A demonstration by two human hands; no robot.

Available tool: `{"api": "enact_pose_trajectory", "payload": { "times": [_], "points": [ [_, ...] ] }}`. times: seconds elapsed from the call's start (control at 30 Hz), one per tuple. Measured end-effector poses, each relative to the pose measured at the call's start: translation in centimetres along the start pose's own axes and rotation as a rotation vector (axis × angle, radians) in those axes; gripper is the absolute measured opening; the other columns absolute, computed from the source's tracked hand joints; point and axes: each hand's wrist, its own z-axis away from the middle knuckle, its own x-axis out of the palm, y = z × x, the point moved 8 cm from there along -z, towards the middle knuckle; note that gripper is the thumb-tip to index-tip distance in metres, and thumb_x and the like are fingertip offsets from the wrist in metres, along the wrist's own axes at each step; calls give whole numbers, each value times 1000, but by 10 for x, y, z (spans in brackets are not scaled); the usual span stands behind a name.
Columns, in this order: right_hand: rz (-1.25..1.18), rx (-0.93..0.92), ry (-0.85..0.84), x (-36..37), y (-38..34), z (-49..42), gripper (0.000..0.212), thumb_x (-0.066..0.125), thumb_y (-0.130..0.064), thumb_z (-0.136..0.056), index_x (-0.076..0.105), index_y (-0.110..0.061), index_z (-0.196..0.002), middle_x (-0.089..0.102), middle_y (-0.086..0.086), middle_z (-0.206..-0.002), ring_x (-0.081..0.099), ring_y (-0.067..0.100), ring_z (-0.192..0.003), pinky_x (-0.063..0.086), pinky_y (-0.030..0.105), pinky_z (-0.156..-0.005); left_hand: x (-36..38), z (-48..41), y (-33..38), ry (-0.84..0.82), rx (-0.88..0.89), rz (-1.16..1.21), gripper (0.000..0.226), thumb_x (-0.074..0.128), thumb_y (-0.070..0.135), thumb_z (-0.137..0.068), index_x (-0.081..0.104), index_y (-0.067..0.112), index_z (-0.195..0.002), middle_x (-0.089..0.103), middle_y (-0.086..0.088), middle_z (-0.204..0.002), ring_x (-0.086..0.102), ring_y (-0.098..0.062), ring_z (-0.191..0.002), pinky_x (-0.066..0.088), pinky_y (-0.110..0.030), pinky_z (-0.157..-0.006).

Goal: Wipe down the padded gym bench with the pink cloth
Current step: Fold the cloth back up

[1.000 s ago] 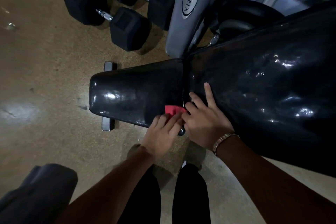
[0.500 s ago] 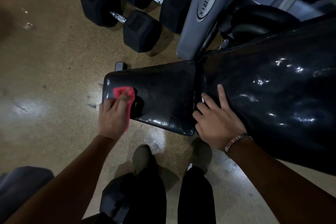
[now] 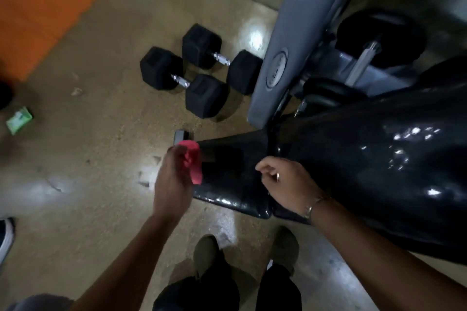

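Observation:
The black padded gym bench [image 3: 353, 164] runs from the centre to the right, shiny with light spots; its small seat pad [image 3: 232, 179] ends at the left. My left hand [image 3: 174, 179] is at that left end, shut on the bunched pink cloth [image 3: 193, 161], which hangs against the pad's end. My right hand [image 3: 288, 182] hovers over the gap between seat pad and back pad, fingers loosely curled, holding nothing; whether it touches the pad is unclear.
Two black hex dumbbells [image 3: 199, 70] lie on the tan floor beyond the bench. A grey machine frame [image 3: 283, 58] rises behind, with weight plates [image 3: 379, 38] at right. An orange mat [image 3: 45, 0] is upper left, a small green packet [image 3: 19, 120] at left. My shoes [image 3: 207, 252] stand below.
My left hand swept the cloth from the seat's inner edge out to its far left end. My right hand lifted from flat on the back pad and curled. The view tilted up.

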Motion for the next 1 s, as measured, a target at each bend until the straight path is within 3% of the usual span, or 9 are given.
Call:
{"api": "enact_pose_trajectory", "payload": {
  "times": [0.07,0.13,0.23,0.3,0.47,0.6,0.67,0.8,1.0],
  "points": [
    [-57,-80,80,-36,-46,8,35,61,-13,-94,68,-31,-124,63,-11,-124,61,7,-114,51,32,-104,-14,-2,53,-19,50,108,69,54,-15,-90,46,48,-119,60,25,-109,61,8,-98,49,-11,-80],
    [-13,-223,88,-72,-95,20,55,62,-12,-91,57,-34,-142,52,-12,-142,51,9,-132,41,28,-115,-29,-3,106,-64,137,188,68,54,-19,-88,46,44,-114,65,24,-105,65,7,-94,49,-8,-78],
    [113,-320,-2,-126,-153,44,82,65,-13,-87,34,-44,-156,27,-17,-164,24,10,-151,24,24,-121,-53,-5,191,-174,267,320,33,59,3,-88,52,27,-110,68,1,-92,70,-20,-81,56,-42,-74],
    [196,-356,-30,-164,-184,63,88,69,-17,-81,33,-47,-156,24,-17,-167,21,12,-153,22,31,-123,-71,-11,240,-211,320,326,37,68,12,-84,52,30,-112,67,0,-98,67,-25,-85,53,-48,-72],
    [230,-209,39,-269,-218,114,63,76,-33,-82,55,-36,-141,71,-3,-117,62,18,-109,41,31,-97,-123,-33,367,-277,377,473,46,66,-5,-74,52,27,-104,55,11,-90,55,-10,-78,45,-35,-68],
    [155,-133,190,-336,-221,140,15,80,-35,-82,67,-26,-80,64,-4,-77,59,16,-77,40,32,-71,-137,-54,438,-474,309,545,50,74,-16,-70,63,14,-109,53,10,-78,51,-7,-70,39,-21,-63],
    [7,-85,229,-365,-217,151,33,83,-30,-79,56,-21,-62,53,-6,-66,51,12,-67,37,35,-65,-133,-65,462,-629,198,557,49,73,-13,-64,71,16,-104,63,4,-79,59,-12,-75,44,-18,-64],
    [-333,-33,328,-408,-210,176,42,88,-43,-67,71,-6,-80,64,-4,-74,60,11,-75,46,33,-72,-125,-70,510,-831,86,637,25,75,-6,-71,80,8,-91,77,-18,-93,70,-25,-82,53,-27,-73],
    [-650,10,625,-474,-208,231,23,87,-17,-79,78,-8,-98,79,1,-91,71,13,-83,56,25,-75,-113,-74,597,-912,100,736,31,74,5,-84,74,7,-116,77,-15,-110,73,-33,-104,56,-42,-94]
  ]
}}
